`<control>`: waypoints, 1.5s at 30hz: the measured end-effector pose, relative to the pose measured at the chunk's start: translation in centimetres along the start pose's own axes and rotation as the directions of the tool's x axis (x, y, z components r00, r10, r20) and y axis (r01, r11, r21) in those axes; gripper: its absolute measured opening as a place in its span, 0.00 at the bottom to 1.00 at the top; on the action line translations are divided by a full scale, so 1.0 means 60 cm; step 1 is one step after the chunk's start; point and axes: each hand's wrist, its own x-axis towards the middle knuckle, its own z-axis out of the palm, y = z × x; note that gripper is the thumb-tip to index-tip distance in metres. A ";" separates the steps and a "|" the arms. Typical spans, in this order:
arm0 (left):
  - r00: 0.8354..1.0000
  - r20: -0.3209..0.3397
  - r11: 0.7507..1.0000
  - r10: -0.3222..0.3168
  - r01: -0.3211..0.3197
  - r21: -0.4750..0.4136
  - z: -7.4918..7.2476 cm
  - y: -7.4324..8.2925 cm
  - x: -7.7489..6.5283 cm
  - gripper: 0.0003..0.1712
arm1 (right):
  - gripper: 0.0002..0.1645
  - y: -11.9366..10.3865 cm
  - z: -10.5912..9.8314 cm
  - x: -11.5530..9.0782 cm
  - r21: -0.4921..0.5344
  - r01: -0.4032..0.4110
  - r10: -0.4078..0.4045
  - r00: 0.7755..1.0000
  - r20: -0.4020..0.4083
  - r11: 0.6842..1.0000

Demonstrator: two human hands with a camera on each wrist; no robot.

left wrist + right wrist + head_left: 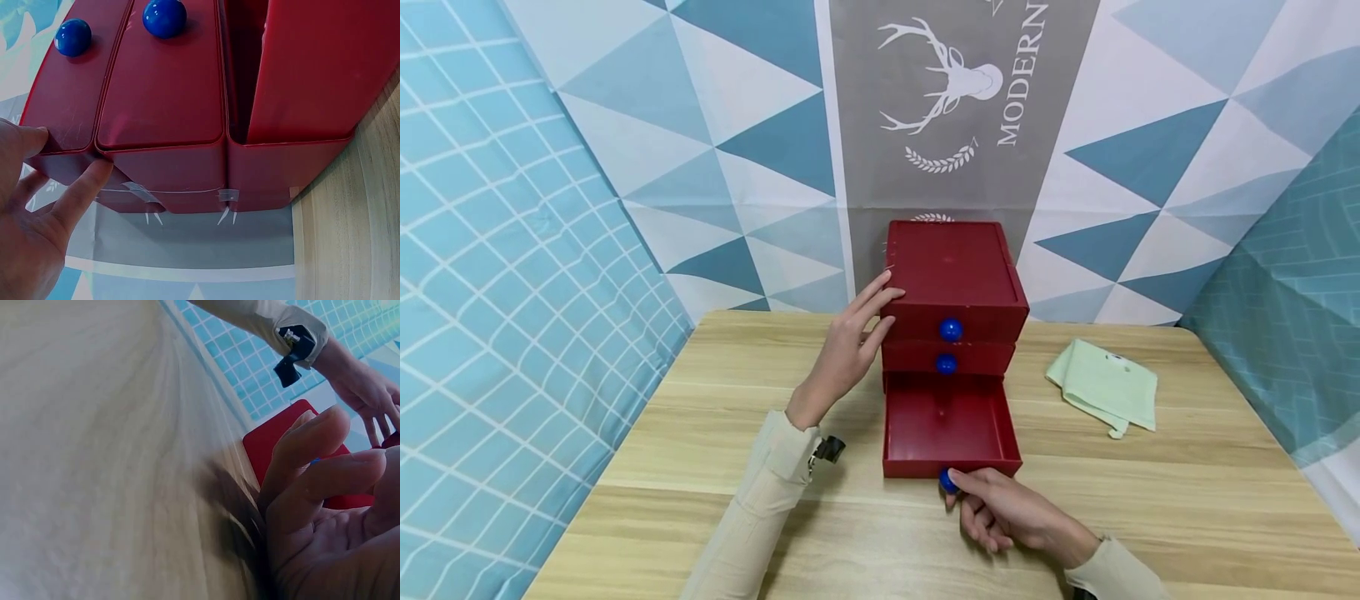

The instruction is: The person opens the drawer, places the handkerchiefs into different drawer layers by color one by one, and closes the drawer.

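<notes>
A dark red three-drawer cabinet (951, 265) stands on the wooden table, with a round blue knob on each drawer. Its bottom drawer (942, 429) is pulled out, and no object shows inside it. My right hand (1011, 512) pinches that drawer's blue knob (947, 481) between thumb and finger, the other fingers loosely bent. Against the cabinet's left side rests my left hand (847, 348), fingers spread and fairly straight. In the left wrist view, the left fingers touch the cabinet near the upper drawers (162, 81). The right wrist view hides the pinched knob behind the hand.
A folded pale green cloth (1108, 385) lies on the table (1150, 517) right of the cabinet. Patterned fabric (760, 167) hangs behind the table, and blue checked fabric (512, 292) at the left. Clear tape (228, 195) sits on the cabinet's side.
</notes>
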 end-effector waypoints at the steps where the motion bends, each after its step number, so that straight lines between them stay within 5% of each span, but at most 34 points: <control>1: 1.000 -0.001 1.000 0.000 0.000 -0.001 0.000 0.000 0.000 0.24 | 0.29 0.001 0.001 -0.001 0.001 -0.001 0.001 1.000 0.000 1.000; 29: 1.000 -0.011 1.000 0.005 -0.005 -0.013 0.002 0.002 0.000 0.23 | 0.31 0.033 0.047 -0.027 0.027 -0.031 0.032 0.999 -0.021 0.999; 39: 1.000 -0.006 1.000 0.003 -0.003 -0.010 0.001 0.001 -0.001 0.23 | 0.44 0.036 0.061 -0.038 -0.068 -0.051 0.044 0.994 -0.095 0.996; 45: 1.000 -0.007 1.000 0.012 -0.012 -0.009 0.001 0.000 0.000 0.23 | 0.41 0.010 0.061 -0.064 -0.134 0.024 -0.025 1.000 -0.004 0.991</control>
